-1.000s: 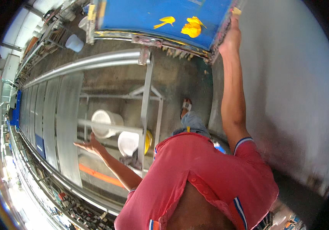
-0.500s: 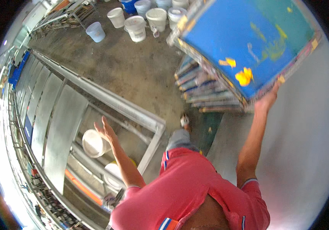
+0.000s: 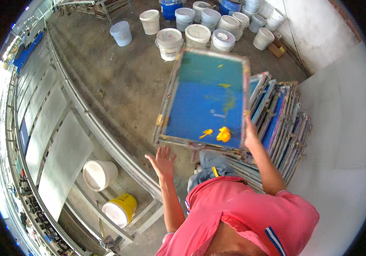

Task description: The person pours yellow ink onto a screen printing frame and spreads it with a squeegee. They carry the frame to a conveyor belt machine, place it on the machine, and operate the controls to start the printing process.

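A framed printing screen [image 3: 204, 106] with blue and green mesh hangs in front of me, a yellow ink blob [image 3: 224, 134] near its lower right corner. My right hand [image 3: 251, 133] grips the right side of its frame, low down; part of the fingers is behind the frame. My left hand [image 3: 162, 162] is raised just below the screen's lower left corner, fingers spread, apart from the frame and holding nothing. Behind and right of the screen, several more framed screens [image 3: 283, 123] lean in a row against the pale panel [image 3: 336, 128].
Several lidded buckets [image 3: 198, 36] stand across the far floor. To my left runs a long metal table rail [image 3: 93, 115] with flat grey boards [image 3: 65, 153]. Under it sit a white bucket [image 3: 99, 175] and a yellow bucket [image 3: 123, 208]. A small cardboard box [image 3: 276, 49] lies by the wall.
The held screen has swung left and nearer to me, away from the right side. My left hand has come rightward toward its lower corner. My body has turned, revealing more leaning screens.
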{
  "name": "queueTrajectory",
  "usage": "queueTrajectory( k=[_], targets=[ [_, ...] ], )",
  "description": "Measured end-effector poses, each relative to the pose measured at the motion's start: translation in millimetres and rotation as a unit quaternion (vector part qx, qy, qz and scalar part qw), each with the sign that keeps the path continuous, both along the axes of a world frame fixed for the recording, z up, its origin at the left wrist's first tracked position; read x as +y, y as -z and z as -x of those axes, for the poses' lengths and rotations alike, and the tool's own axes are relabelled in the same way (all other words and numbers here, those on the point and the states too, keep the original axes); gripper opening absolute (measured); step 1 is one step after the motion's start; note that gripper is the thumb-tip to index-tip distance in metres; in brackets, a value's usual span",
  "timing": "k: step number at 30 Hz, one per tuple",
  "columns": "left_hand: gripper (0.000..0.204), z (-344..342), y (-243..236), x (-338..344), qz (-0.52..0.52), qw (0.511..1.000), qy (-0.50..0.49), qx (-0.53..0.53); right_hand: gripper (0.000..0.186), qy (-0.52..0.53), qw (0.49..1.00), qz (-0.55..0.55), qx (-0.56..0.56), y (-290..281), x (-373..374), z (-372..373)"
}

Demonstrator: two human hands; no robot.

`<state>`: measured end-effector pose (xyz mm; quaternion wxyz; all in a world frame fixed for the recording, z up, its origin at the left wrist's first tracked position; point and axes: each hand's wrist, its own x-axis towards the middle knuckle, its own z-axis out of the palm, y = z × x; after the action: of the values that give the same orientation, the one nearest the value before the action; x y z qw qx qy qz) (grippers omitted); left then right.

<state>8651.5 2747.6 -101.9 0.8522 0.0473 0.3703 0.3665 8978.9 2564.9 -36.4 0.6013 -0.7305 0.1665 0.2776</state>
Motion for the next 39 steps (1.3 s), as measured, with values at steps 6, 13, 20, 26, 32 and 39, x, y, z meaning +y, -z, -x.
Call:
queueTrajectory(
  k=[6, 13, 20, 26, 32, 39],
  targets=[
    [0.099, -77, 2, 36, 0.016, 0.982, 0.074, -0.175, 0.072, -0.091, 0.981, -0.033, 0.169, 70, 142, -46],
    [0.044, -169, 58, 161, -0.075, 0.987, 0.055, -0.130, 0.078, -0.201, 0.954, -0.066, 0.212, 149, 307, -142],
    [0.028, -314, 44, 286, 0.083, 0.986, 0.067, -0.129, 0.080, -0.276, 0.941, -0.032, 0.192, 174, 428, -307],
    [0.029, -448, 73, 388, 0.097, 0.986, 0.078, -0.115, 0.069, -0.254, 0.947, 0.002, 0.195, 212, 540, -441],
    [0.051, -537, 98, 441, 0.154, 0.983, 0.017, -0.103, 0.062, -0.391, 0.905, 0.154, 0.063, 216, 593, -538],
    [0.058, -566, 148, 427, 0.188, 0.979, -0.051, -0.054, 0.042, -0.602, 0.699, 0.338, -0.185, 241, 586, -626]
  ],
)
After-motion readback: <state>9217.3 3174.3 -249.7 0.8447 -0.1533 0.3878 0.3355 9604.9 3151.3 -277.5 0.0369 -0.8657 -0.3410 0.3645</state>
